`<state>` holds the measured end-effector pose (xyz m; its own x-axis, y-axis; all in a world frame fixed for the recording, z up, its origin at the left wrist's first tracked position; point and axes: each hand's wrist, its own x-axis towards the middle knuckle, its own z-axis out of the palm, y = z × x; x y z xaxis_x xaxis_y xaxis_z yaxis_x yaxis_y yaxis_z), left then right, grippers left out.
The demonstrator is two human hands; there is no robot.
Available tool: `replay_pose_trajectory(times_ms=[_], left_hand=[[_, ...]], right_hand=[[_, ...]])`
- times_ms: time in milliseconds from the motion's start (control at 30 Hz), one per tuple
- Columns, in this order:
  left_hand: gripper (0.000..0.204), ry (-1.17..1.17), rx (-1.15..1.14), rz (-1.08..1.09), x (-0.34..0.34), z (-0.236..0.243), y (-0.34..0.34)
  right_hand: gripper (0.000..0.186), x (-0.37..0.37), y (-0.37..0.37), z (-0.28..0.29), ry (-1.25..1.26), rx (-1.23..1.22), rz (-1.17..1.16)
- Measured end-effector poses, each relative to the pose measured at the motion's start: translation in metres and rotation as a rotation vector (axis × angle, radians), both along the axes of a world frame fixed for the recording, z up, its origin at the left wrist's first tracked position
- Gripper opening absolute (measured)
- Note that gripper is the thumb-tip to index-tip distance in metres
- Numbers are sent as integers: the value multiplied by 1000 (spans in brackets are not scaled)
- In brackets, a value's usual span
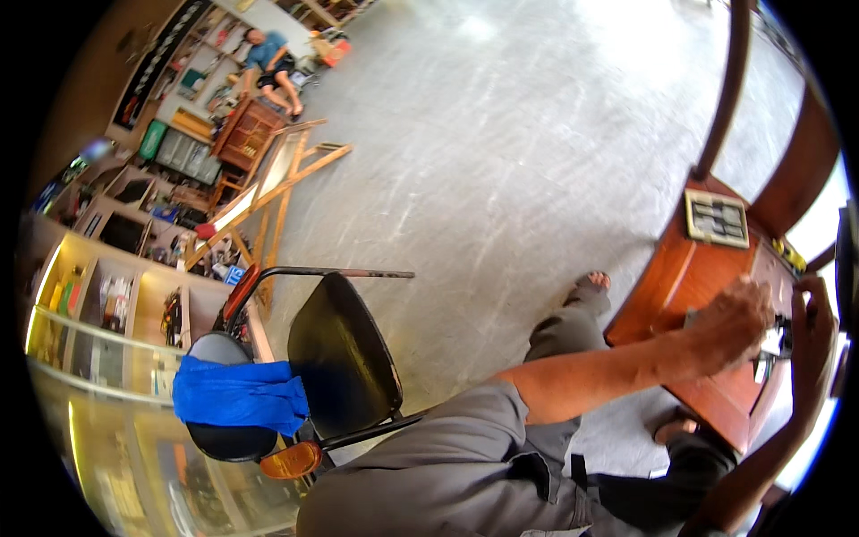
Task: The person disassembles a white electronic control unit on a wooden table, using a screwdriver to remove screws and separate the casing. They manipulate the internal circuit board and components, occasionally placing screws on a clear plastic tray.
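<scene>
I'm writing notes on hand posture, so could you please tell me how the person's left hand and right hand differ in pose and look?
The left hand looks bunched, while the right hand stands more upright in the picture. The left forearm reaches rightward, brightly lit; the right forearm rises from the lower edge, more shaded. Both hands are bare and close to a small dark item.

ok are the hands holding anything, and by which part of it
Cannot be told: the left hand and right hand are at a small dark thing, but any hold on it is unclear.
</scene>
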<state>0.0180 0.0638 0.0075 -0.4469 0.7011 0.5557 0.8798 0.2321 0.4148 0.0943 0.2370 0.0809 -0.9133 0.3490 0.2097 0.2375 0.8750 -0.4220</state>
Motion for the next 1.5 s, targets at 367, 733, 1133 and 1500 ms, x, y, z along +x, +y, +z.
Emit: replay_pose_trajectory(times_ms=[367, 733, 1133, 1500], left_hand=[[13, -59, 147, -62, -2, -1, 3], [29, -5, 58, -27, 2, -8, 10], [28, 80, 114, 41, 6, -10, 13], [21, -110, 110, -57, 5, -7, 9]], right_hand=[[16, -4, -14, 14, -64, -48, -20], [35, 1, -1, -5, 130, 118, 150], [31, 4, -1, -1, 57, 61, 91], [38, 5, -7, 3, 119, 14, 140]])
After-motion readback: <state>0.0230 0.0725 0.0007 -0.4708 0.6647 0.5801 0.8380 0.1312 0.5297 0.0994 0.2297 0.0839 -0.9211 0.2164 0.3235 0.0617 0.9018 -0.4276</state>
